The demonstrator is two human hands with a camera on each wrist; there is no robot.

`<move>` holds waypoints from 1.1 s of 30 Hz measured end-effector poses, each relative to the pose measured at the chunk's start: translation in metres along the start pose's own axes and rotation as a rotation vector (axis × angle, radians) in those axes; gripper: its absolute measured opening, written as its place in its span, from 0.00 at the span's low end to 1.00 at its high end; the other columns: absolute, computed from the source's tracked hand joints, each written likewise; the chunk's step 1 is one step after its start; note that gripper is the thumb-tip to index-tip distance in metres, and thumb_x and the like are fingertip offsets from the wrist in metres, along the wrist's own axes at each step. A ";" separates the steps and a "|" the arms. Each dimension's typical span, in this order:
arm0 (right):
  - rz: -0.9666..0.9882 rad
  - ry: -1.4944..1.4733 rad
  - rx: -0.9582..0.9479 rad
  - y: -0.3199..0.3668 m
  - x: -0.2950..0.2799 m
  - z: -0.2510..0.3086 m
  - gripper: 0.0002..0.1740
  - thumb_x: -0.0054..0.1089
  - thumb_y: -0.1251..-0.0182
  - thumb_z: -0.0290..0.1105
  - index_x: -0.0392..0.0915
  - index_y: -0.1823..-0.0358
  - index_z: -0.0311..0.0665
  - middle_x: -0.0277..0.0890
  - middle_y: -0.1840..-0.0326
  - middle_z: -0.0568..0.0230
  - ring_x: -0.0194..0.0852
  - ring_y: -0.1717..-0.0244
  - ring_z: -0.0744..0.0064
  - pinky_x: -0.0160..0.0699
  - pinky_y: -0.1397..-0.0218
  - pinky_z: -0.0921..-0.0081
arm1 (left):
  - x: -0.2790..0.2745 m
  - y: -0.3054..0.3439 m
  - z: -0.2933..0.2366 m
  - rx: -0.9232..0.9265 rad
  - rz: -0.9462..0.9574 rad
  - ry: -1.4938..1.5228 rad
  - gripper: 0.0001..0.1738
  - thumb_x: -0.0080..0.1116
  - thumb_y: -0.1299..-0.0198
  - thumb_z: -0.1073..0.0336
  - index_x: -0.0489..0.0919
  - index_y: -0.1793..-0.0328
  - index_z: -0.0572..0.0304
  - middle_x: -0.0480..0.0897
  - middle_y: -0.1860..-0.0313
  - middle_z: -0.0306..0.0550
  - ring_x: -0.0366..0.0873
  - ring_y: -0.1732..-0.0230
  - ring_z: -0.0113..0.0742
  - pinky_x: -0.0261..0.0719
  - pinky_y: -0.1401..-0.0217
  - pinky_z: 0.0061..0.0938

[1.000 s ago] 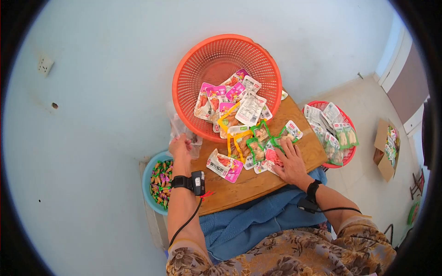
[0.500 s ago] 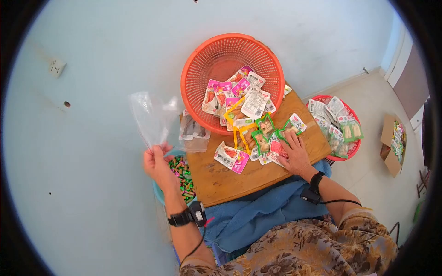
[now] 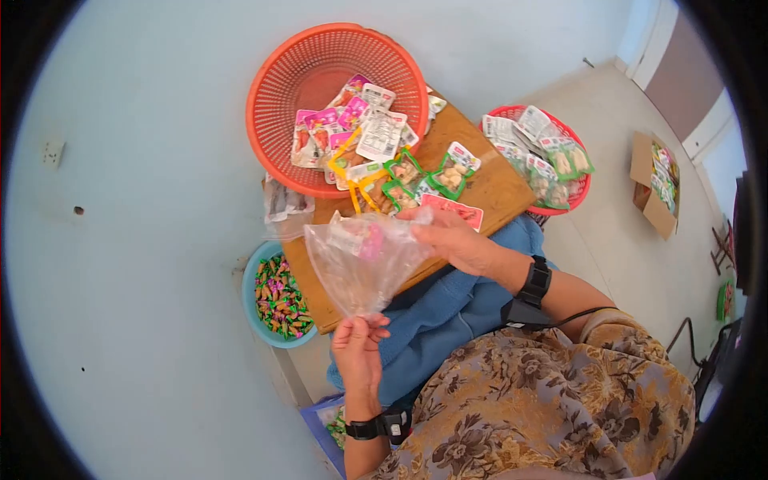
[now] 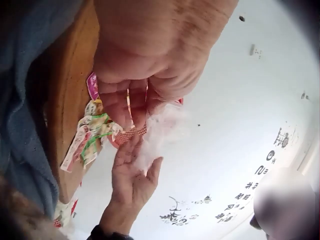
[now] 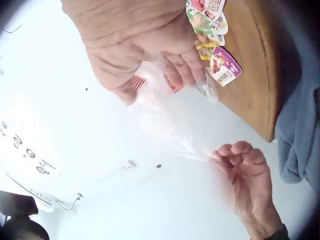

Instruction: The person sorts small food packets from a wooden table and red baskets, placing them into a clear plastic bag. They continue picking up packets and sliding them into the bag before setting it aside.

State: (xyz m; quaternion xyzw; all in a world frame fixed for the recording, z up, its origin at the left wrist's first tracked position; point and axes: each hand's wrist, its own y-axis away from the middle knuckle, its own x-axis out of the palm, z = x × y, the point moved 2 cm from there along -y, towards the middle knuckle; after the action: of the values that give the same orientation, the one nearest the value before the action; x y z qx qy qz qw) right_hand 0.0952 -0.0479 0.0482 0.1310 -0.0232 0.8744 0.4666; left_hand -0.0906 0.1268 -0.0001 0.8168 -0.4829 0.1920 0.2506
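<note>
A clear plastic bag (image 3: 360, 268) spreads between my two hands over the front of the wooden table (image 3: 500, 192). My left hand (image 3: 358, 352) pinches its lower corner between thumb and fingers. My right hand (image 3: 460, 244) holds the upper right edge of the bag, thumb in front and fingers partly hidden behind the film. Through the plastic a white-and-pink packet (image 3: 352, 240) shows on the table. Just beyond the right hand lie a red packet (image 3: 452, 211) and several green-edged snack packets (image 3: 454, 176). The right wrist view also shows the bag (image 5: 167, 122) stretched between the hands.
A large orange basket (image 3: 260, 120) of packets stands at the table's back left. Below the left edge sit more plastic bags (image 3: 284, 204) and a blue basin (image 3: 250, 308) of wrapped sweets. Rightward are a red basket (image 3: 582, 180) and a cardboard box (image 3: 644, 188).
My left hand has taken up the clear bag, swung it out left and brought it back in front of me. My right hand has left the packets and moved to the bag.
</note>
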 end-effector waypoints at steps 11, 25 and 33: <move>0.060 0.648 -0.289 0.024 0.000 -0.025 0.11 0.58 0.24 0.34 0.82 0.53 0.33 0.83 0.65 0.68 0.78 0.65 0.83 0.76 0.63 0.79 | 0.028 0.013 -0.013 -0.120 0.226 -0.160 0.40 0.73 0.42 0.51 0.72 0.31 0.70 0.81 0.39 0.52 0.78 0.38 0.41 0.76 0.35 0.37; 0.079 0.107 0.206 0.035 -0.025 -0.009 0.14 0.71 0.36 0.37 0.81 0.55 0.37 0.76 0.72 0.74 0.66 0.78 0.89 0.60 0.80 0.86 | 0.021 0.001 0.007 0.006 -0.203 0.000 0.07 0.64 0.31 0.64 0.82 0.56 0.60 0.84 0.63 0.39 0.80 0.65 0.26 0.80 0.64 0.22; 0.125 -0.034 0.272 0.040 -0.058 -0.031 0.14 0.74 0.39 0.36 0.80 0.60 0.37 0.75 0.69 0.76 0.71 0.71 0.86 0.68 0.73 0.86 | -0.001 -0.003 -0.006 0.085 -0.222 -0.045 0.17 0.63 0.31 0.59 0.81 0.43 0.64 0.86 0.48 0.48 0.85 0.50 0.37 0.85 0.47 0.33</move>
State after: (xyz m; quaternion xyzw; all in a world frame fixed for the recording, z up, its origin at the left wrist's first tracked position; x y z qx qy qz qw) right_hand 0.0863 -0.1124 0.0070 0.2063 0.0796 0.8945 0.3886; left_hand -0.0884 0.1324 0.0036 0.8794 -0.3863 0.1649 0.2244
